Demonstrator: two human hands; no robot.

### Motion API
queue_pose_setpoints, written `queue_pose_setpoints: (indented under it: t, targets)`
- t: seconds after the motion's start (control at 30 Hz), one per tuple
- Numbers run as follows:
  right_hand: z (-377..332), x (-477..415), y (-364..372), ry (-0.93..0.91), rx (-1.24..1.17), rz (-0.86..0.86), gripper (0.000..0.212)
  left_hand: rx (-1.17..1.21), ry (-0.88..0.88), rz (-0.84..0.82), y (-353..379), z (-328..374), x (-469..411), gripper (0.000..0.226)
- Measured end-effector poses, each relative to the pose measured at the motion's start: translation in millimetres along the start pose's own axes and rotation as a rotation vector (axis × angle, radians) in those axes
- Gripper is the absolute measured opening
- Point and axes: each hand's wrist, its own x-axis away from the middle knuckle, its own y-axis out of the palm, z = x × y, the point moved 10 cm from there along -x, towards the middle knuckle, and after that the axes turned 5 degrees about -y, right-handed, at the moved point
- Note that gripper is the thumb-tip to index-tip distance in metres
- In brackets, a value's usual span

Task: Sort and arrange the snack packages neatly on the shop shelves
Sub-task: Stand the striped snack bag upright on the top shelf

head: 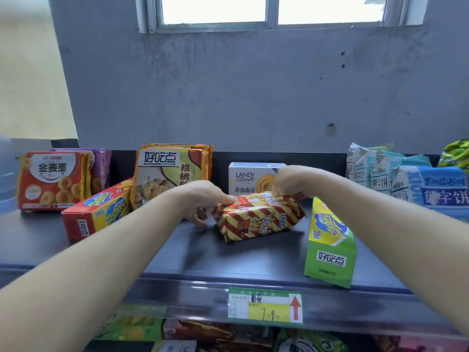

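A shop: snack packets (52,180) on dark shelf (228,260), price tag (265,306).

The striped packet (261,217) runs in slanted red and yellow bands. The green box (330,252) is lime with a yellow and blue logo, the red box (96,214) red and yellow. The orange bag (50,181) bears a white panel; the shelf (228,262) is dark grey.
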Motion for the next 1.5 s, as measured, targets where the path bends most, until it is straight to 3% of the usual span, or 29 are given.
queue_pose_setpoints:
  t: [0.1,0.23,0.33,0.4,0.5,0.63,0.77,0.87,0.93,1.0,1.2,1.5]
  targets:
    - [-3,1,1,-0.012,-0.154,0.015,0.025,-0.14,-0.003,0.022,0,-6,4,0.068]
    - [-8,11,-11,-0.026,-0.293,0.067,0.023,-0.107,-0.101,-0.115,16,-13,18,0.058]
    - [-18,25,-12,-0.059,-0.322,0.007,0.02,-0.106,-0.101,-0.068,18,-10,25,0.056]
    - [-25,36,2,-0.051,-0.308,-0.102,0.011,-0.019,-0.069,-0.008,18,-8,27,0.05]
    - [-29,47,31,0.022,-0.335,-0.265,0.027,0.225,-0.083,-0.03,25,-13,32,0.037]
    - [-37,56,35,0.01,-0.47,-0.266,0.018,0.398,-0.082,0.029,26,-18,46,0.016]
    - [-43,62,32,-0.035,-0.653,-0.175,0.019,0.579,-0.002,0.158,14,-21,67,0.006]
    - [-46,68,23,-0.115,-0.809,-0.05,0.021,0.714,0.105,0.261,2,-20,81,0.029]
    - [-46,75,15,-0.162,-0.886,0.032,0.014,0.753,0.162,0.289,-4,-17,89,0.03]
    - [-46,82,8,-0.17,-0.938,0.107,0.027,0.802,0.221,0.299,-9,-11,98,0.028]
    - [-42,116,-23,-0.17,-1.045,0.342,0.011,0.897,0.415,0.27,-24,17,131,0.031]
    - [-7,183,-50,-0.162,-1.157,0.609,0.016,1.04,0.623,0.07,1,64,166,0.033]
